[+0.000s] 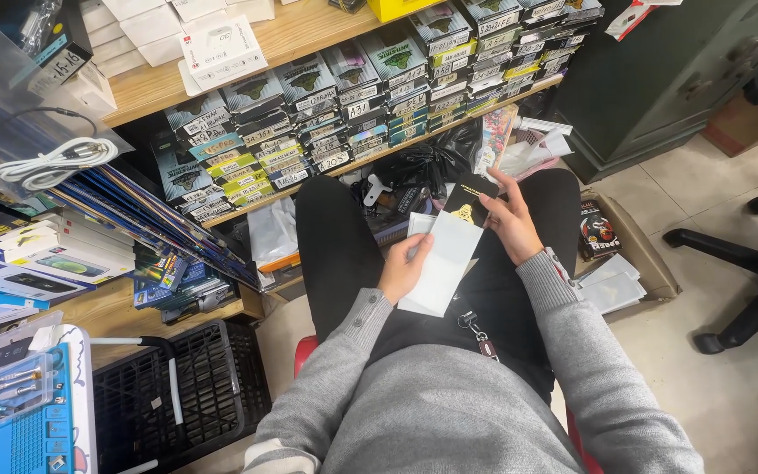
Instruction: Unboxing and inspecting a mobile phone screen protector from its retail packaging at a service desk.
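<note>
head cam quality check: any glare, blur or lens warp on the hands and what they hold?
Head view: even indoor light; the left hand and right hand are sharp, no motion blur. The white envelope is bright, nearly blown out; the black packet stays readable. Wide-angle warp bends the wooden shelf edges. Soft shadows on the floor tiles.

Single head view: I look steeply down from close above my lap (449, 263), facing stocked shelves (309, 96); far edges seem distorted.
</note>
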